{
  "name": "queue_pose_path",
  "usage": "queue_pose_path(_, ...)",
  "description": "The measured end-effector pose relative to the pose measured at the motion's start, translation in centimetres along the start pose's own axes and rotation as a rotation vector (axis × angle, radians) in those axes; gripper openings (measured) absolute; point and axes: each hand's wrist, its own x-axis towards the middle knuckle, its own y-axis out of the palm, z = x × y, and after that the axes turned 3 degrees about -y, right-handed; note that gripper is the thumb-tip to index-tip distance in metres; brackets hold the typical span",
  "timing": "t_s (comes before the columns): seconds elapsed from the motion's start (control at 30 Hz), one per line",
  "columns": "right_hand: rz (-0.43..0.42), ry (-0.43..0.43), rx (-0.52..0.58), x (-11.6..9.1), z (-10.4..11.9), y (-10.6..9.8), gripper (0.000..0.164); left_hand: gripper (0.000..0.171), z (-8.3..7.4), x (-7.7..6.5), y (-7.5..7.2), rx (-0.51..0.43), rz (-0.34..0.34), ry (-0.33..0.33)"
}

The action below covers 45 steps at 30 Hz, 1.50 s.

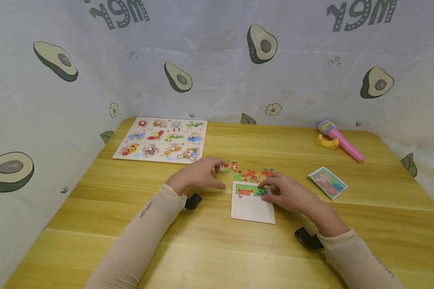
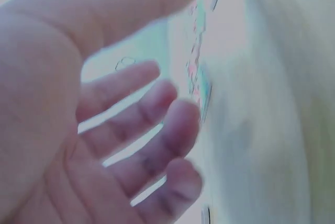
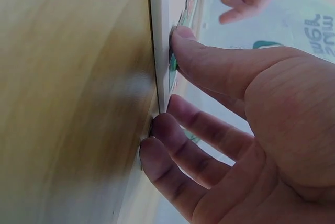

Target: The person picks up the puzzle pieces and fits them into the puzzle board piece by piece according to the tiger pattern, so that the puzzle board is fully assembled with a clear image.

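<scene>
A white puzzle tray [image 1: 252, 210] lies on the wooden table [image 1: 217, 249] in front of me, with green and orange pieces [image 1: 248, 190] set along its far edge. My right hand [image 1: 271, 188] rests on the tray's right side. Its thumb [image 3: 180, 41] presses on a green piece, while its fingers [image 3: 162, 124] touch the tray's edge [image 3: 157, 25]. Several loose orange and green pieces [image 1: 249, 175] lie just beyond the tray. My left hand [image 1: 220, 174] hovers by the leftmost loose pieces. In the left wrist view its fingers [image 2: 157, 98] are spread and hold nothing.
A wooden peg puzzle board [image 1: 162, 140] with insect pictures lies at the back left. A picture card [image 1: 327, 183] sits to the right of the tray. A pink toy microphone [image 1: 341, 141] rests on a yellow stand [image 1: 327, 143] at the back right. An avocado-print cloth [image 1: 217, 60] walls the table.
</scene>
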Motion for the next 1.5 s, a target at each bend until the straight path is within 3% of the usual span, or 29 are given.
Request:
queue_pose_path(0.1,0.000,0.004,0.002,0.0,0.0,0.0,0.027,0.058,0.3,0.1,-0.4,0.016,-0.065,-0.031)
queue_pose_path(0.2,-0.001,0.011,0.001,0.0,0.1,-0.1,0.027,0.056,0.5,0.2,-0.5,0.025,-0.084,-0.058)
queue_pose_path(0.47,0.011,0.031,-0.005,0.1,0.3,-0.2,0.029,0.063,0.7,0.5,0.3,0.083,-0.060,-0.130)
queue_pose_path(0.67,0.020,0.032,-0.011,0.2,0.5,-0.4,0.030,0.067,0.6,0.4,0.6,0.173,-0.031,-0.122)
queue_pose_path(0.83,0.023,0.041,-0.012,0.2,0.6,-0.5,0.030,0.067,0.3,0.3,0.5,0.218,-0.060,-0.145)
queue_pose_path(1.03,0.006,0.063,0.021,0.3,0.7,-0.5,0.028,0.055,-0.2,0.5,0.8,0.183,-0.082,-0.072)
queue_pose_path(1.27,-0.009,0.085,0.021,0.5,0.6,-0.3,0.018,0.046,-1.0,0.9,1.5,0.217,-0.065,-0.010)
queue_pose_path(1.5,-0.014,0.093,0.026,0.3,0.7,-0.5,0.016,0.037,-1.8,2.5,2.4,0.269,-0.083,0.049)
